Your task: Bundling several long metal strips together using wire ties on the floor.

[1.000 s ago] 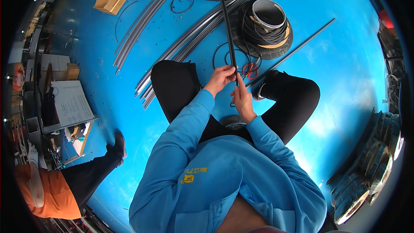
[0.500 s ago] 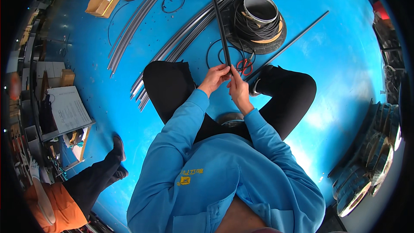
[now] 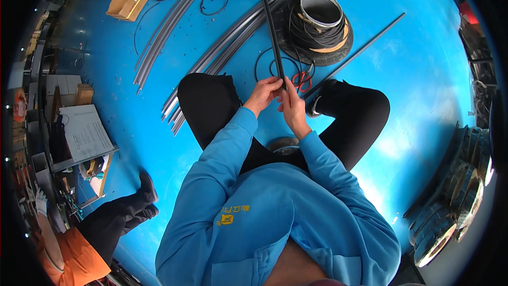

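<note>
Both my hands meet at the near end of a long dark strip (image 3: 272, 34), which runs away from me toward the top edge. My left hand (image 3: 264, 96) pinches the strip's end from the left between thumb and fingers. Against the same end, from the right, my right hand (image 3: 291, 105) is closed, with its fingertips pressed to the strip. Just beyond the right hand, red-handled scissors (image 3: 302, 81) lie on the blue floor. A spool of black cord (image 3: 316, 30) stands behind them, with loose loops of cord trailing toward my hands.
Bundles of grey strips (image 3: 228, 43) lie ahead to the left. A single strip (image 3: 365, 47) lies to the right, near my foot. An open cardboard box (image 3: 127, 5) sits far left. Wrapped coils (image 3: 436, 233) stand at the right. A person in orange (image 3: 79, 251) is at the lower left.
My hands stay at the strip's end, with the right fingers shifted slightly. The person at the lower left has moved an arm and leg a little.
</note>
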Demonstrator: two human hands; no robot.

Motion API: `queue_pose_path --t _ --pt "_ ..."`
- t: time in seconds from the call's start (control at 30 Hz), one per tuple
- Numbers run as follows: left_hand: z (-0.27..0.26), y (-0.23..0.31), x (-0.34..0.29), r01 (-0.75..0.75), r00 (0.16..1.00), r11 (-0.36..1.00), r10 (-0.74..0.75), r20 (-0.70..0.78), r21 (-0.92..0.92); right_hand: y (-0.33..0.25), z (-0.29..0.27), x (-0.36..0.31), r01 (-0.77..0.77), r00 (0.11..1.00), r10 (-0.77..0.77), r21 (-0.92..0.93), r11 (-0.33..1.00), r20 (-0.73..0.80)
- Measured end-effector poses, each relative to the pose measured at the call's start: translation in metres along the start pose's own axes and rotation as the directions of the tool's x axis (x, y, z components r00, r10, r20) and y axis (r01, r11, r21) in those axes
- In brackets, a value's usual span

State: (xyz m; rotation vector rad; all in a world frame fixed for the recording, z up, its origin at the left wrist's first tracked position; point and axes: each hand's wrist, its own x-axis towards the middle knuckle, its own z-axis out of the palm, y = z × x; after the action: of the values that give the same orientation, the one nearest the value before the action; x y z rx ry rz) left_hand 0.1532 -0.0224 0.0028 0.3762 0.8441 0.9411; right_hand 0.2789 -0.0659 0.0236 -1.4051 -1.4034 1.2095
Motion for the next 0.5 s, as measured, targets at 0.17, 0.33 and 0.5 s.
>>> queue_pose_path --t 0.17,0.33,0.5 --pt "-0.005 -0.002 0.012 -0.038 0.999 0.998 0.036 -0.024 -0.048 -0.005 -0.006 -0.024 -0.107 0.991 0.106 0.007 0.994 0.076" --pt "-0.02 -0.005 0.006 -0.126 0.992 0.992 0.126 0.024 0.008 -0.001 0.011 -0.001 0.081 0.996 -0.077 -0.082 0.993 0.044" --pt "-0.015 -0.016 0.007 -0.152 0.987 0.986 0.155 -0.046 0.064 0.014 0.005 -0.012 0.045 0.998 -0.043 -0.032 0.998 0.052"
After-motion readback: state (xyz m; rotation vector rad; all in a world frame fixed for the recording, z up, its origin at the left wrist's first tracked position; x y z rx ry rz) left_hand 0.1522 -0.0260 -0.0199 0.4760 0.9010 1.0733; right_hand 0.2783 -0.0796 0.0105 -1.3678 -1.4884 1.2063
